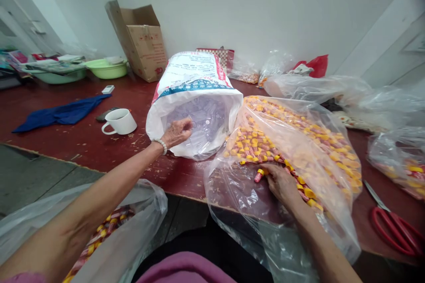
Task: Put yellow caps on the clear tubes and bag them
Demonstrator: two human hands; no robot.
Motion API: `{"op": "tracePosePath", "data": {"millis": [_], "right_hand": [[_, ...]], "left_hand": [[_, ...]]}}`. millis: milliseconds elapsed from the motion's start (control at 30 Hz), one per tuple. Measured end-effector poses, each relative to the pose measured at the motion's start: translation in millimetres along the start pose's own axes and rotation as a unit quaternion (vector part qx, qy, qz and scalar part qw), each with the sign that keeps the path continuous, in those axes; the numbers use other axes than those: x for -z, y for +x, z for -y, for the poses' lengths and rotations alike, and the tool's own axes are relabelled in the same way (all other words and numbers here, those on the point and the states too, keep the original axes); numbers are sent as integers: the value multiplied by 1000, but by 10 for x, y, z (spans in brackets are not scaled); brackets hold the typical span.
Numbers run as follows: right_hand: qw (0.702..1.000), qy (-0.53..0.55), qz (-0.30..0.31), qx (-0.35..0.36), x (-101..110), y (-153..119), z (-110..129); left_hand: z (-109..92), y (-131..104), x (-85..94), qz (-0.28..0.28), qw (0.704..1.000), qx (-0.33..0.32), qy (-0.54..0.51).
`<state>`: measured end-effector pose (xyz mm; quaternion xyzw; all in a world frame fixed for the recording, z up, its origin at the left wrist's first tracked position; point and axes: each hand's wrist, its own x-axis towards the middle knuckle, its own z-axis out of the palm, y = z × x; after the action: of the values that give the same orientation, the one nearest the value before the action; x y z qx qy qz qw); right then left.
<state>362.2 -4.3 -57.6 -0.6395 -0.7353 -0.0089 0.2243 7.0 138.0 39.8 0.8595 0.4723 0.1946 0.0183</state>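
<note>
My left hand (179, 132), with a beaded bracelet on the wrist, is at the mouth of a white printed sack (195, 73). Its fingers are curled together; anything between them is too small to make out. Clear, thin ring-like pieces (202, 117) fill the sack's opening. My right hand (279, 181) is inside a clear plastic bag (229, 181) that lies open on the table. Its fingers close on a small pink piece with a yellow cap (260, 175). Many more such yellow-capped pieces (252, 141) are heaped right behind that hand.
A white mug (120, 121) and a blue cloth (63, 115) lie left on the red table (139, 154). Red-handled scissors (392, 225) are at right. Below my left arm hangs another bag (146, 203) of capped pieces. A cardboard box (146, 48) stands behind.
</note>
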Motion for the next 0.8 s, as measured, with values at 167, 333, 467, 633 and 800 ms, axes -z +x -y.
{"op": "tracePosePath", "data": {"millis": [167,333,467,633,800], "right_hand": [[999,30,-15,-19,82,-29,42],[990,79,-72,-96,77,-110,75],[966,152,-98,-182,122,-161,182],[854,433,-140,-253,324,-183,612],[787,549,-161,-229,472,-92,1168]], "left_hand": [[-193,-51,-105,51,997,24,-43],[-428,-73,-382,76,993,78,-39],[-504,-99,-513,69,990,114,-53],[-473,-212,-440,80,981,117,-131],[-537,-597,-297,65,946,109,-297]]}}
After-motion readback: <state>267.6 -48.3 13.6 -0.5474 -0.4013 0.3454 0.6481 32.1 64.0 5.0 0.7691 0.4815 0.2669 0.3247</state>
